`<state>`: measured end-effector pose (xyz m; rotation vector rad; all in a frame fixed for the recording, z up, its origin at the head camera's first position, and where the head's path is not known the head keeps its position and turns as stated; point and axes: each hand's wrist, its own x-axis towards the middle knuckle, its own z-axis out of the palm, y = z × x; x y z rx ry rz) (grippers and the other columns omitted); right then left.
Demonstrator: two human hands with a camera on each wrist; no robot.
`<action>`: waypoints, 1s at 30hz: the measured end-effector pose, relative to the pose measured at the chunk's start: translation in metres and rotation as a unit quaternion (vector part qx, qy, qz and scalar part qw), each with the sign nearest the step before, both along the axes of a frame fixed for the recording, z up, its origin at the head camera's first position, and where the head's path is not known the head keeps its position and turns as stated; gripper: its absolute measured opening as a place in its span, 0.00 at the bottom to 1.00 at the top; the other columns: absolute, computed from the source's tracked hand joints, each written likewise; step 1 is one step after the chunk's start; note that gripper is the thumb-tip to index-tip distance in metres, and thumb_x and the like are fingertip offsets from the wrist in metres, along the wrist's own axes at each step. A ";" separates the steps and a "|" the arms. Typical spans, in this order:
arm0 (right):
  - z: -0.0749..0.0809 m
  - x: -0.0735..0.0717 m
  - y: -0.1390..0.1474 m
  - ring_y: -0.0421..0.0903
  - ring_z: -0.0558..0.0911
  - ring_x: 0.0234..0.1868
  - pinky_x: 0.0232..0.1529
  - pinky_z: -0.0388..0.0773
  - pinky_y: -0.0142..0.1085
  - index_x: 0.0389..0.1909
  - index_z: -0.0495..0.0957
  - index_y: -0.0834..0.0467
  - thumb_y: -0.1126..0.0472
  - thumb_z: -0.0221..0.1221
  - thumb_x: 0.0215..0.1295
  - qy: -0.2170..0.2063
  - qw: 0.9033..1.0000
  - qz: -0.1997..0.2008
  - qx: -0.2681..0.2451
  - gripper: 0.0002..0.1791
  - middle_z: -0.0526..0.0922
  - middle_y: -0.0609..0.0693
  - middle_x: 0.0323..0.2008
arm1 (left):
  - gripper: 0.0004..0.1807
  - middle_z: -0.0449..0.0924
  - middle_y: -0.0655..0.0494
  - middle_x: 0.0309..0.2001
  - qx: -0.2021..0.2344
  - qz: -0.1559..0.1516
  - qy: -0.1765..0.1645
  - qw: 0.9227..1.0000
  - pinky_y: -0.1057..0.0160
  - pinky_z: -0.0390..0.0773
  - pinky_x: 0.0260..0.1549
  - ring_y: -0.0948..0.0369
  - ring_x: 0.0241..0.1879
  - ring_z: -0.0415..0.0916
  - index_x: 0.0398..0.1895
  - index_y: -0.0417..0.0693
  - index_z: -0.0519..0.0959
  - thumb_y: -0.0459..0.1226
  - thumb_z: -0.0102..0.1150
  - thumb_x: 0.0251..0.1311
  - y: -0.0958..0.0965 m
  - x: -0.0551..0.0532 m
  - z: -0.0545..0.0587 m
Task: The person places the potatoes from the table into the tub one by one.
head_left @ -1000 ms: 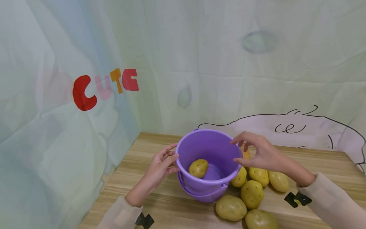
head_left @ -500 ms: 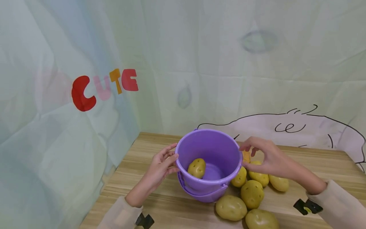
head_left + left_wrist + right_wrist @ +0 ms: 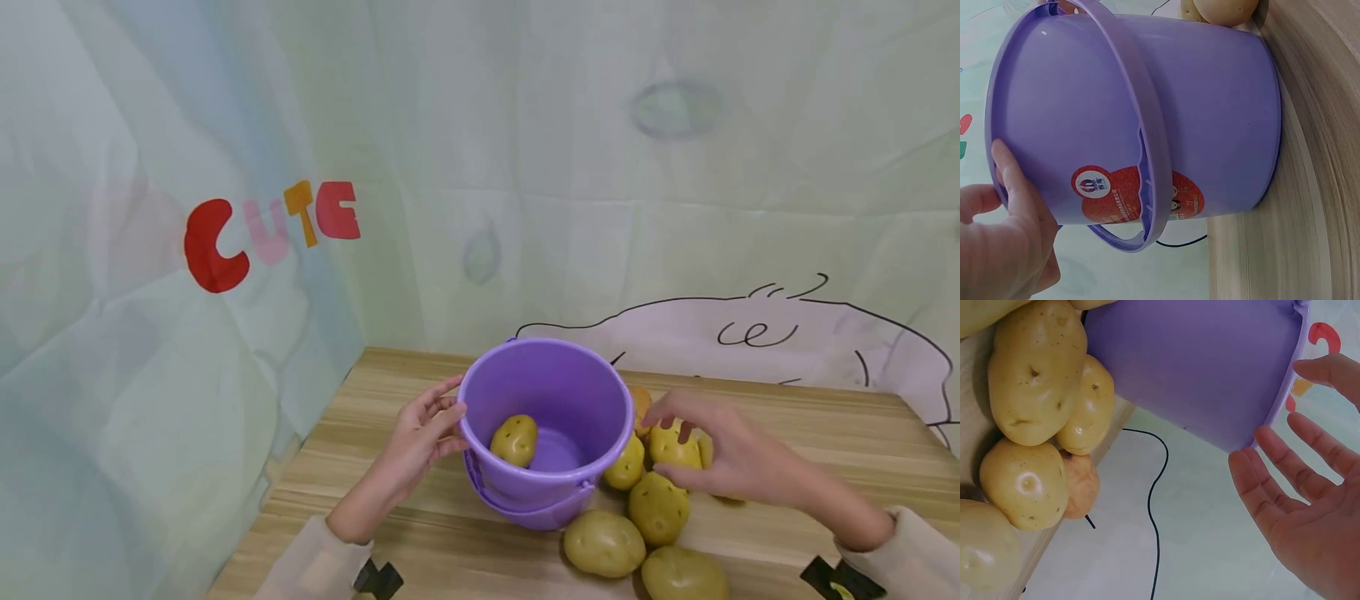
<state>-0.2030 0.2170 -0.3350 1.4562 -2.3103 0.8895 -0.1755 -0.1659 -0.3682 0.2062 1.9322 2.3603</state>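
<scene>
A purple bucket (image 3: 577, 379) stands upright on the table, with one potato (image 3: 514, 440) inside it. My left hand (image 3: 420, 433) holds the bucket's left rim, thumb over the edge and fingers along the outer wall. In the left wrist view, the bucket handle (image 3: 1155, 144) hangs down across the red label (image 3: 1113, 197). My right hand (image 3: 731, 450) holds nothing and hovers above the potatoes right of the bucket, fingers spread and loosely bent. Below it are a yellow potato (image 3: 672, 446) and a browner potato (image 3: 659, 510).
More potatoes lie close to the bucket: a pale potato (image 3: 604, 543) in front and another potato (image 3: 686, 575) at the lower edge. A lumpy orange item (image 3: 1081, 486) sits behind the group. The wood-grain table (image 3: 420, 550) meets a printed cloth backdrop (image 3: 450, 183).
My right hand has let go of the bucket's right rim area and moved right and down over the potatoes. The potato inside has shifted slightly left; my left hand stays on the rim.
</scene>
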 end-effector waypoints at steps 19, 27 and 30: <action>-0.028 0.038 0.012 0.35 0.75 0.40 0.32 0.80 0.27 0.48 0.75 0.43 0.55 0.78 0.48 0.008 0.997 -0.044 0.069 0.28 0.77 0.33 0.45 | 0.28 0.68 0.44 0.49 0.007 0.002 0.003 1.000 0.66 0.86 0.41 0.63 0.37 0.75 0.74 0.36 0.59 0.31 0.49 0.74 0.000 -0.001 -0.002; -0.046 0.057 0.016 0.36 0.76 0.41 0.33 0.81 0.30 0.48 0.77 0.43 0.44 0.72 0.55 -0.020 0.990 -0.078 0.116 0.22 0.77 0.33 0.46 | 0.29 0.68 0.46 0.48 0.005 -0.004 0.004 1.000 0.67 0.86 0.41 0.64 0.37 0.75 0.74 0.34 0.57 0.31 0.50 0.73 -0.001 -0.001 -0.002; -0.053 0.062 0.018 0.35 0.76 0.43 0.36 0.82 0.33 0.50 0.78 0.43 0.42 0.69 0.59 -0.044 0.986 -0.083 0.138 0.21 0.75 0.32 0.48 | 0.29 0.68 0.46 0.49 0.005 -0.004 0.005 1.000 0.66 0.86 0.41 0.64 0.37 0.75 0.74 0.35 0.58 0.31 0.50 0.73 0.000 -0.001 -0.002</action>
